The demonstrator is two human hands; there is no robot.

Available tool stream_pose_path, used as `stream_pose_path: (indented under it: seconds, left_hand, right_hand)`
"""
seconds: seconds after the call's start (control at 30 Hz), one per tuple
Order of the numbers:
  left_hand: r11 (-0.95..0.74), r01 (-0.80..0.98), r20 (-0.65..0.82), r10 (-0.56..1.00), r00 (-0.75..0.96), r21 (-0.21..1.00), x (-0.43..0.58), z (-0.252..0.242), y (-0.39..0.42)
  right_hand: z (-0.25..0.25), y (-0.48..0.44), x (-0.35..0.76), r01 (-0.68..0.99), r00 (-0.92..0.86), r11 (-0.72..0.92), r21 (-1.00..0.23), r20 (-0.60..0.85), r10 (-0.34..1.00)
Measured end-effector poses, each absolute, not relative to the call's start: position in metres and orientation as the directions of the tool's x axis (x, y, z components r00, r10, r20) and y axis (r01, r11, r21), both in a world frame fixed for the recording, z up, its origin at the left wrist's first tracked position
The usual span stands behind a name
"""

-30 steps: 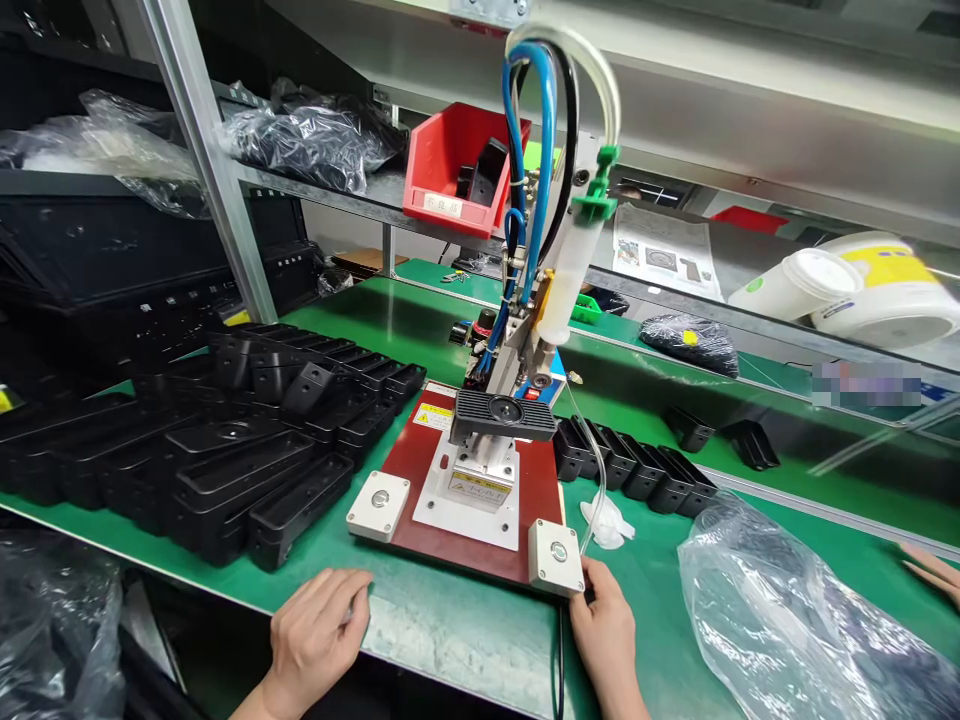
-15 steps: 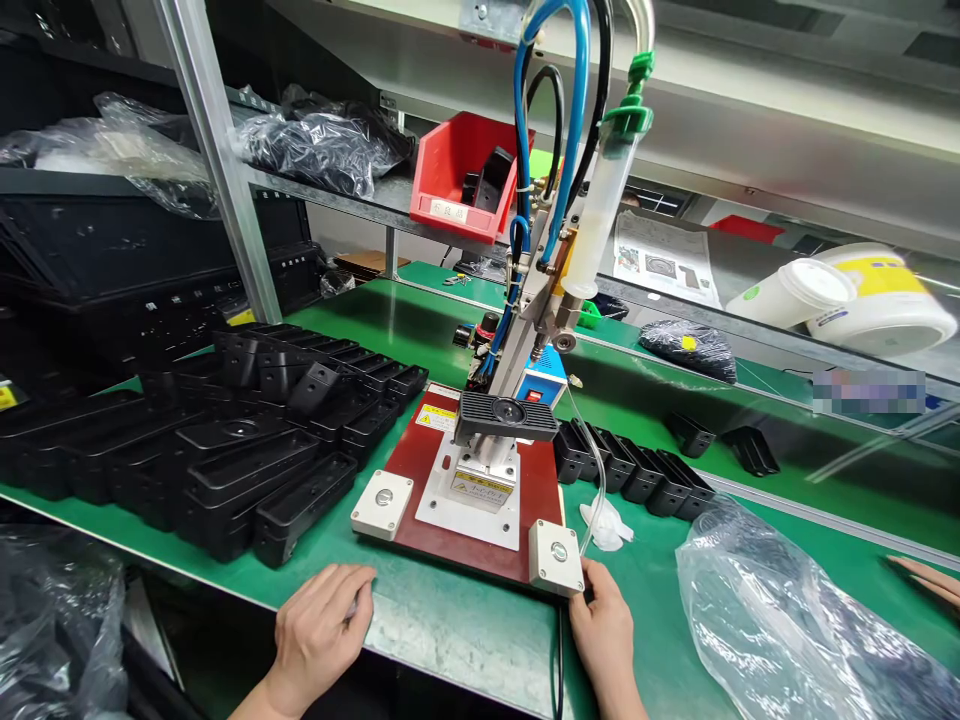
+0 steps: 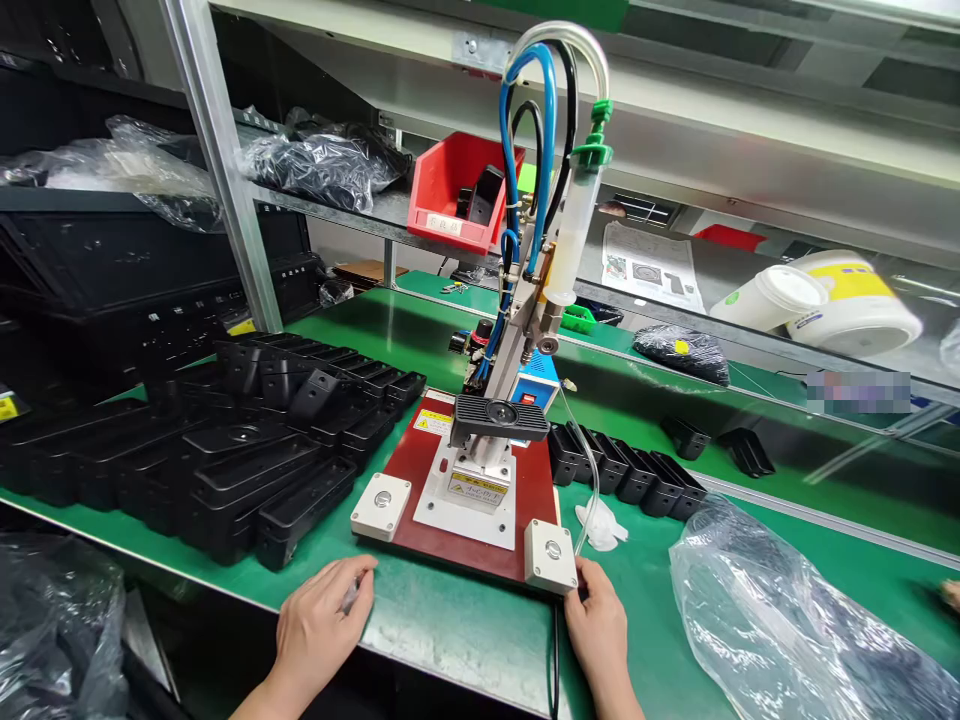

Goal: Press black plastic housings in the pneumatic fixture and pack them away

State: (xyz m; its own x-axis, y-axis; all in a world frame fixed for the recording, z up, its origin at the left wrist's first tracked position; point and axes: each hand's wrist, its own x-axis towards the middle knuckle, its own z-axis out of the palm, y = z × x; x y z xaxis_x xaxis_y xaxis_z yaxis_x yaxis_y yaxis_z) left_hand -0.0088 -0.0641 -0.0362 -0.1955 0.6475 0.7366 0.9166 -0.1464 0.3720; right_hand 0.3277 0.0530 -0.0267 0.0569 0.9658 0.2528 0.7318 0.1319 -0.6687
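Note:
My left hand (image 3: 322, 622) is at the bench's front edge, left of the machine, fingers curled and thumb close against them. A small greyish patch shows between them; I cannot make it out. My right hand (image 3: 598, 625) has its thumb and forefinger at the near corner of the right push-button box (image 3: 551, 556); its other fingers are hidden. Between my hands stands a dispensing machine on a red-brown base (image 3: 420, 510), with a left push-button box (image 3: 381, 506) and an upright syringe (image 3: 575, 225). A black ribbed part with a round centre (image 3: 501, 416) lies on the machine's fixture.
Many black housings (image 3: 247, 470) lie piled at the left; another row (image 3: 626, 470) stands right of the machine. A clear plastic bag (image 3: 772, 600) covers the right bench. A red bin (image 3: 450, 195) and white tubs (image 3: 847, 310) sit on the shelf. Someone's fingers (image 3: 951, 595) show far right.
The view has tilted slightly, so the machine's top sits lower and further left. Both my hands stay in nearly the same place. The other person's hand at far right has moved mostly out of view.

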Motion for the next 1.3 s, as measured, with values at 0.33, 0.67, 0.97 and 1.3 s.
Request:
stream_pose_path:
  seconds: [0.33, 0.67, 0.97, 1.3]
  left_hand:
    - [-0.195, 0.76, 0.65, 0.671, -0.357, 0.619, -0.008, -0.02, -0.06]
    - [-0.347, 0.662, 0.692, 0.62, -0.37, 0.665, 0.003, 0.06, -0.016]
    - [-0.357, 0.385, 0.459, 0.863, -0.213, 0.851, 0.005, 0.13, 0.068]
    - [-0.359, 0.173, 0.365, 0.931, -0.004, 0.917, 0.008, 0.143, 0.084]
  right_hand:
    - [-0.027, 0.054, 0.326, 0.728, 0.052, 0.16, -0.666, 0.286, 0.957]
    - [-0.024, 0.053, 0.324, 0.719, 0.076, 0.146, -0.68, 0.285, 0.955]
    - [-0.021, 0.052, 0.322, 0.713, 0.088, 0.143, -0.686, 0.291, 0.953]
    - [-0.021, 0.052, 0.322, 0.731, 0.084, 0.163, -0.663, 0.324, 0.942]
